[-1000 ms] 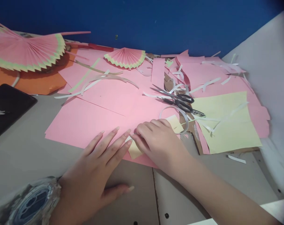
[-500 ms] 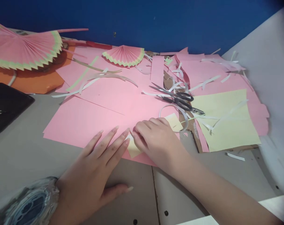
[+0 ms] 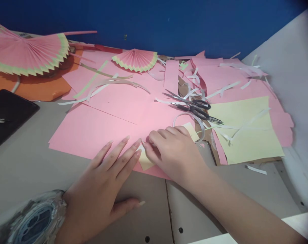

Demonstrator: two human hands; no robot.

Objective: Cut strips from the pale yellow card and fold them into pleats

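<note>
A small yellow paper piece (image 3: 146,161) lies on the near edge of a pink sheet (image 3: 110,127), partly covered by the hands. Taking that piece as the centre of the dial, with twelve o'clock toward the blue panel (image 3: 144,23), the left hand (image 3: 100,183) comes in from eight o'clock, laid flat with its fingers stretched out and grasping nothing, two fingertips at the piece's edge. The right hand (image 3: 174,152) comes in from four o'clock, its fingers curled and its thumb at the piece; whether they pinch the paper, one cannot tell.

At two o'clock, just beyond the right hand, lie a second yellow piece (image 3: 191,131) and a white paper ring (image 3: 202,127). Scissors (image 3: 197,111) with dark handles rest between one and two o'clock, and a large pale yellow sheet (image 3: 250,142) between two and three. A small pleated fan (image 3: 135,61) sits at twelve o'clock; a larger pleated fan (image 3: 32,52) lies between ten and eleven. The grey desk (image 3: 29,162) carries them all.
</note>
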